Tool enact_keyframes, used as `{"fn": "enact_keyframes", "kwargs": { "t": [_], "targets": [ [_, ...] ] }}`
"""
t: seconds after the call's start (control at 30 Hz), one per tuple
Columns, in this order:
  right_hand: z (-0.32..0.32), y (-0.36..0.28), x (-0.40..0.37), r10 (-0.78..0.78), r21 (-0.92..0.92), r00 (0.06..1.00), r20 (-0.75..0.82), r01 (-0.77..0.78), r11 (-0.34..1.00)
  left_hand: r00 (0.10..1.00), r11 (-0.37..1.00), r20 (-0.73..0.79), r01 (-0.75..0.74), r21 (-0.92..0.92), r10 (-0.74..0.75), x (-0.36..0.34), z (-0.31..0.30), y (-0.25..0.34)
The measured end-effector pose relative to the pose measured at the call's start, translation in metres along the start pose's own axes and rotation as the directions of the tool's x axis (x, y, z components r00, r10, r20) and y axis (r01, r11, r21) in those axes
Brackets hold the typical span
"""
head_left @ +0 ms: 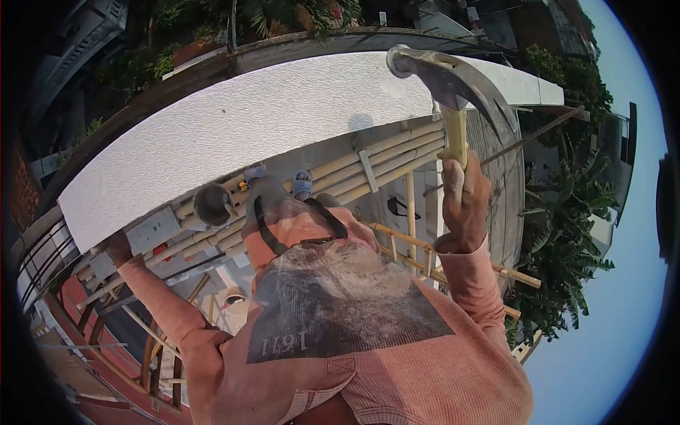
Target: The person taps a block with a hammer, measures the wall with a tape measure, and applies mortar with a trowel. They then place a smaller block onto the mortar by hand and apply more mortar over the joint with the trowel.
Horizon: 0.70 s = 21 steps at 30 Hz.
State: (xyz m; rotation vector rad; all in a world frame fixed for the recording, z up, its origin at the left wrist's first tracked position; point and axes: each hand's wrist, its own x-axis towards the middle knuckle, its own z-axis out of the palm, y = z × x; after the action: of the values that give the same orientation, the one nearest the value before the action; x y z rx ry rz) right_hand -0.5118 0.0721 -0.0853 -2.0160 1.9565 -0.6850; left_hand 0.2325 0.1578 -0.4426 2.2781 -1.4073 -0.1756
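My right hand [466, 202] is wrapped round the pale yellow handle of a claw hammer [457, 85], raised at the upper right. The hammer's metal head overlaps the far edge of a long white textured panel [248, 106] in the view. At the panel's lower left end, my left hand [117, 248] is at its near edge, in shadow; its fingers are hidden there. My feet in blue sandals [303, 185] stand on bamboo poles [382, 159] below the panel's near edge.
A dark bucket [213, 205] stands on the poles left of my feet. Bamboo scaffolding [411, 205] runs below me, with a small pale container [232, 301] lower down. Banana plants [574, 212] grow at the right. A long concrete wall edge [304, 44] lies behind the panel.
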Motion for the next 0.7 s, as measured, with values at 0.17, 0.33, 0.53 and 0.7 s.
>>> {"fn": "enact_keyframes", "kwargs": {
  "t": [0.17, 0.33, 0.53, 0.7],
  "targets": [
    [-0.002, -0.017, 0.012, 0.035, -0.08, 0.993, 0.111, -0.026, 0.996, 0.952, 0.704, 0.151, -0.299, 0.644, 0.266, -0.016, 0.002, -0.031],
    [0.017, 0.004, 0.001, -0.011, -0.089, 0.977, 0.214, 0.031, 0.996, 0.981, 0.983, 0.065, -0.182, 0.007, 0.181, -0.012, 0.012, -0.072],
    [0.012, -0.012, 0.007, 0.175, 0.018, 0.953, 0.249, -0.186, 0.982, 0.997, 0.987, -0.054, -0.068, -0.144, 0.061, -0.03, -0.042, 0.081],
    [0.008, -0.051, 0.049, -0.071, 0.142, 0.982, 0.175, 0.047, 0.989, 0.998, 0.927, -0.034, -0.065, -0.368, 0.056, -0.013, -0.034, 0.159]
  ]
}}
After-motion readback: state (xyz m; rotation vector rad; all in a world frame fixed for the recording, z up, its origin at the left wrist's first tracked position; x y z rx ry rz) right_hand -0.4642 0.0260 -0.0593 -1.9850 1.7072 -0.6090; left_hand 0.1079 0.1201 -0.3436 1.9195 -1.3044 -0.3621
